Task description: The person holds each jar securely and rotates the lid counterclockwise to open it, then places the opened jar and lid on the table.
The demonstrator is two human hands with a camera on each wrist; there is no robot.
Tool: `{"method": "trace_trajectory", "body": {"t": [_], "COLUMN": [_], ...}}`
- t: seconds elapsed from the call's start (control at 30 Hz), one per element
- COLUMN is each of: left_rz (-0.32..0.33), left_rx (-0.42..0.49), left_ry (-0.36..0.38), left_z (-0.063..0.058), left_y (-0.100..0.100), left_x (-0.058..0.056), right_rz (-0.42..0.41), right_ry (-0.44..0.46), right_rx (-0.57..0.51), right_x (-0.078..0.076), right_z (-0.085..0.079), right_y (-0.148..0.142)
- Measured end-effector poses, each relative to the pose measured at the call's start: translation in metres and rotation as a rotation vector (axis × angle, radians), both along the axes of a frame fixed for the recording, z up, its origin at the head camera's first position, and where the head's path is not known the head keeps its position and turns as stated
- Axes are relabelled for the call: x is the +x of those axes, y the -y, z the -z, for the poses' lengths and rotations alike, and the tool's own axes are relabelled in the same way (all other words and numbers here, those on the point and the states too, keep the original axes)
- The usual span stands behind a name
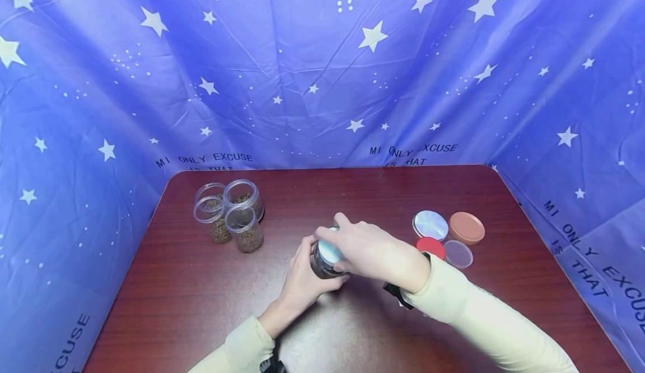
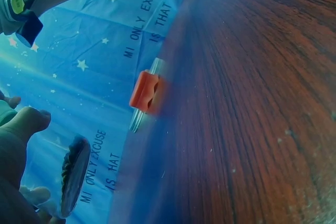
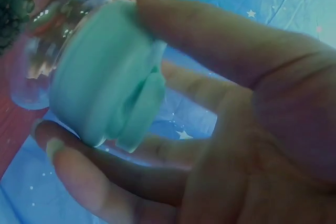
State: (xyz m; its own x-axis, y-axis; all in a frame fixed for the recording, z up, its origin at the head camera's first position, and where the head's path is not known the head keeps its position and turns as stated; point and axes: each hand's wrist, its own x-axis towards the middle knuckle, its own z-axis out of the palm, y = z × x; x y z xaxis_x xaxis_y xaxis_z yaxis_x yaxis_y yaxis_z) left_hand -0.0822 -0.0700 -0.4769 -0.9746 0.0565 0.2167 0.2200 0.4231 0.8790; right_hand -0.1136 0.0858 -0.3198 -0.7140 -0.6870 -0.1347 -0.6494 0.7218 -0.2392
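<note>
A clear jar [image 1: 321,269] with dark contents is held over the middle of the table, tilted. My left hand [image 1: 299,278] grips it round its side, thumb towards me. From above, my right hand [image 1: 375,250] holds a pale teal lid [image 1: 329,252] at the jar's mouth. In the right wrist view, thumb and fingers pinch the rim of this teal lid [image 3: 100,72], which has a raised ridge on top. Whether the lid sits fully on the jar, I cannot tell. The left wrist view catches only the jar's bottom [image 2: 75,178] beside the left hand [image 2: 16,145].
Several open clear jars [image 1: 249,238] with brown pellets stand together at the left. At the right lie a silvery lid [image 1: 430,225], an orange-brown lid [image 1: 467,228], a red lid [image 1: 430,246] and a clear lid [image 1: 459,254]. A blue starry curtain [image 1: 312,54] surrounds the table [image 1: 201,306].
</note>
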Motion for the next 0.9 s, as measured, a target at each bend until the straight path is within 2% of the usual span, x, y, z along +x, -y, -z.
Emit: {"method": "trace_trajectory", "body": {"t": [0.17,0.3,0.37,0.53,0.6,0.73,0.9], "left_rz": [0.002,0.014,0.018,0.018,0.018,0.025,0.027], "left_rx": [-0.003,-0.006,-0.005,0.004,0.002,0.005,0.007], "left_ry": [-0.012,-0.028,-0.027,-0.001,0.006,0.023,0.026], "left_z": [0.003,0.003,0.002,-0.001,-0.001,-0.001,0.0], "left_y": [0.001,0.002,0.002,0.0,0.0,-0.002,-0.002], "left_x": [0.0,0.0,0.0,0.0,-0.001,0.0,0.0], "right_rz": [-0.066,-0.083,-0.05,0.089,0.128,0.147,0.076], "right_ry": [-0.025,-0.025,-0.042,-0.178,-0.206,-0.168,-0.09], "right_rx": [0.067,0.059,0.034,-0.008,-0.005,-0.018,-0.036], "right_x": [-0.001,-0.001,-0.001,0.0,0.0,0.0,-0.001], "right_z": [-0.001,0.0,0.002,0.011,0.015,0.018,0.012], "right_y": [-0.001,-0.004,-0.004,0.001,0.004,0.006,0.001]}}
